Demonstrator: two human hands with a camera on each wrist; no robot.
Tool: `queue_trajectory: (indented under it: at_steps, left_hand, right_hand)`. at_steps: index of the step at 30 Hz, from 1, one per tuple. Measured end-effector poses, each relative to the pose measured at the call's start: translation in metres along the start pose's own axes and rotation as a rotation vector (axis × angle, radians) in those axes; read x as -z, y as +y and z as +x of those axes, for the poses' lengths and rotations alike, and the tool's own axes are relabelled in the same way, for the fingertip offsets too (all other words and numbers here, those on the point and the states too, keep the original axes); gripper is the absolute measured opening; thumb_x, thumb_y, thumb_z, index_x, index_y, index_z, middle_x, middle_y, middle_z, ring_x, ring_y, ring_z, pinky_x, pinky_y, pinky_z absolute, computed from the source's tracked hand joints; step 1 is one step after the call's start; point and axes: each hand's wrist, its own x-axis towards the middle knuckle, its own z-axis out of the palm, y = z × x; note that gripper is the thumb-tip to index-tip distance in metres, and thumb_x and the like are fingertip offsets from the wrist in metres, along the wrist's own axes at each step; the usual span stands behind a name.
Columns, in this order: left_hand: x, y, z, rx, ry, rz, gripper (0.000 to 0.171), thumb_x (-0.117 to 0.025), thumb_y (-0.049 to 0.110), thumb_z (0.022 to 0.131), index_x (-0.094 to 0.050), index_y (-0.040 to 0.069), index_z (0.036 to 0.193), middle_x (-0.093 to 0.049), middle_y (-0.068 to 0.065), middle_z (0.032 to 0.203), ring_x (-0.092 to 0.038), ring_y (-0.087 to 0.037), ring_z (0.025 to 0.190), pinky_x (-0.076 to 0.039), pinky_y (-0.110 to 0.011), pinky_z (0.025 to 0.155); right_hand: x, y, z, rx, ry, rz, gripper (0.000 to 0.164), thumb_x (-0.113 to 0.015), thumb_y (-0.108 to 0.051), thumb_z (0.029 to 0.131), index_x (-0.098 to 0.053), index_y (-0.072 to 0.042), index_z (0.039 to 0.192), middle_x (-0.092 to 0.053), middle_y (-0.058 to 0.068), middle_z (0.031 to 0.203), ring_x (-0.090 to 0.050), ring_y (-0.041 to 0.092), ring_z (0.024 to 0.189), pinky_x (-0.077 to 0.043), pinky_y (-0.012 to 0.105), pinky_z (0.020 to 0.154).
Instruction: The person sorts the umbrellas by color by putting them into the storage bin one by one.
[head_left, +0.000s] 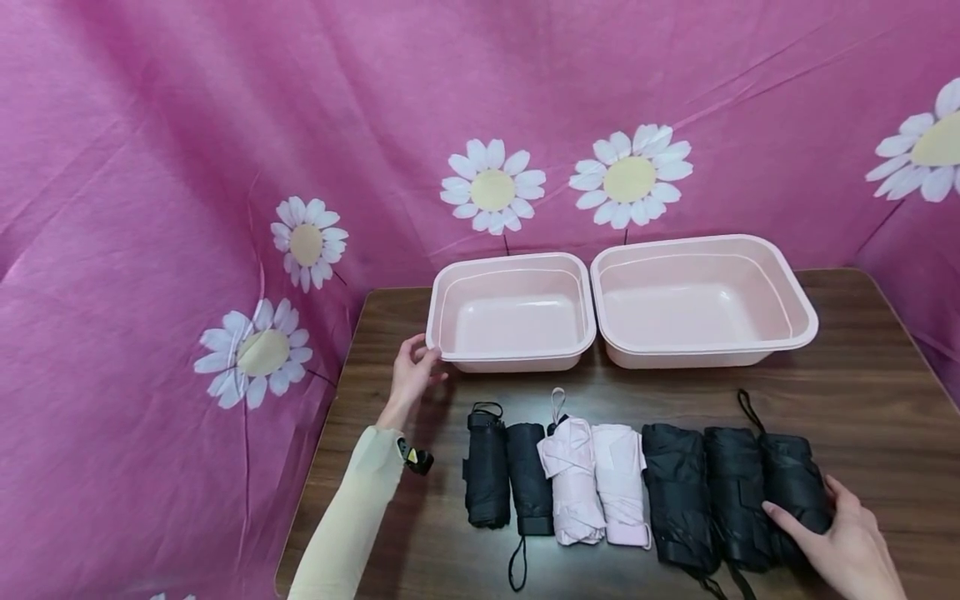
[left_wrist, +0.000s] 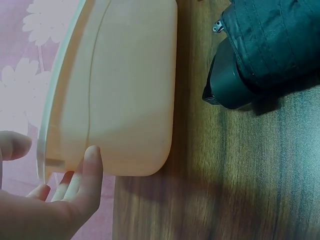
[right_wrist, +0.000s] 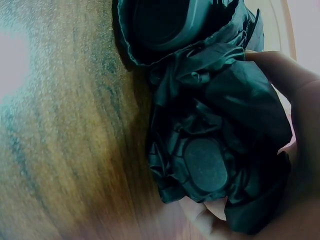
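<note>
My left hand is at the near-left corner of the smaller pink basin. In the left wrist view its fingertips touch the basin's wall under the rim, and the thumb stands apart from it. On the right, my right hand grips the end folded black umbrella, thumb on one side and fingers on the other. That umbrella lies on the table, beside another folded black umbrella. The right wrist view shows its crumpled fabric around an oval end; part of the fingers is hidden behind it.
A larger pink basin stands right of the smaller one. Several folded umbrellas lie in a row on the wooden table: black ones at left, two pale pink ones mid-row, black ones at right. A pink flowered cloth hangs behind.
</note>
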Motion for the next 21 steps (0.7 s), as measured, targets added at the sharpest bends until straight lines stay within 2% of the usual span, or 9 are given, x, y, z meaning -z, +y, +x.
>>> queue_trajectory:
  at_steps: [5,7,12,17,21]
  left_hand:
    - [-0.0001,0.0001,0.0023,0.021,-0.002,0.006,0.05,-0.057,0.008,0.094,-0.039,0.007,0.14,-0.056,-0.022,0.127,-0.059,-0.035,0.103,-0.059,-0.03,0.068]
    - [0.0003,0.0005,0.0028,0.033,-0.004,0.004,0.05,-0.057,0.009,0.094,-0.039,0.007,0.14,-0.056,-0.021,0.128,-0.059,-0.032,0.101,-0.059,-0.03,0.069]
    - [0.0016,0.0022,0.0024,0.064,-0.021,0.016,0.05,-0.057,0.01,0.094,-0.039,0.009,0.14,-0.053,-0.019,0.133,-0.06,-0.026,0.101,-0.059,-0.027,0.068]
    - [0.0014,0.0019,0.0022,0.016,-0.056,0.052,0.051,-0.055,0.01,0.096,-0.035,0.007,0.143,-0.049,-0.02,0.14,-0.061,-0.028,0.103,-0.059,-0.037,0.077]
    - [0.0016,0.0003,0.0031,-0.005,-0.076,0.043,0.054,-0.054,0.009,0.096,-0.032,0.011,0.146,-0.049,-0.021,0.138,-0.061,-0.023,0.098,-0.059,-0.04,0.079]
  right_hand:
    - [0.0024,-0.0018,-0.0039,0.005,-0.015,-0.012,0.107,-0.062,-0.052,0.088,-0.008,0.023,0.142,-0.033,0.05,0.127,-0.044,0.059,0.109,-0.042,0.065,0.086]
    - [0.0033,-0.0036,-0.0056,-0.002,-0.024,-0.017,0.106,-0.062,-0.051,0.088,-0.008,0.022,0.142,-0.033,0.05,0.129,-0.044,0.059,0.111,-0.042,0.065,0.087]
    - [0.0044,-0.0067,-0.0062,-0.09,-0.079,-0.041,0.107,-0.06,-0.055,0.087,-0.007,0.02,0.144,-0.034,0.048,0.131,-0.042,0.059,0.114,-0.041,0.064,0.09]
    - [0.0055,-0.0082,-0.0065,-0.186,-0.135,-0.073,0.108,-0.055,-0.061,0.087,-0.006,0.015,0.146,-0.036,0.046,0.127,-0.042,0.058,0.112,-0.041,0.064,0.09]
    - [0.0059,-0.0083,-0.0061,-0.224,-0.157,-0.088,0.108,-0.052,-0.062,0.087,-0.003,0.013,0.147,-0.034,0.045,0.13,-0.039,0.058,0.114,-0.038,0.065,0.093]
